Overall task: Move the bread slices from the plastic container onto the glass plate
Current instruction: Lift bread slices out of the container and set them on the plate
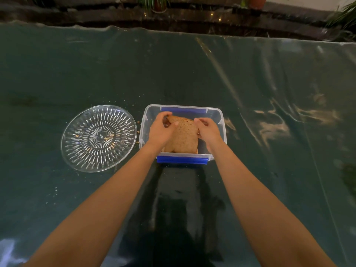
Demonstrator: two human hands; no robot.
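A clear plastic container (pixel 220 116) with blue clips sits at the table's middle. Brown bread slices (pixel 184 136) lie inside it, the top one tilted up at its far end. My left hand (pixel 160 130) grips the top slice's far left corner, thumb on its upper face. My right hand (pixel 207 130) pinches the slice's far right edge. Both hands are inside the container. How many slices lie beneath is hidden. The cut-glass plate (pixel 77 151) rests to the left of the container, bare except for a few crumbs.
A shiny dark green plastic sheet (pixel 192 74) covers the table. Crumbs (pixel 138 122) are scattered between the plate and the container and at the front left. Beyond the far table edge are dark stone steps and potted plants (pixel 154 3).
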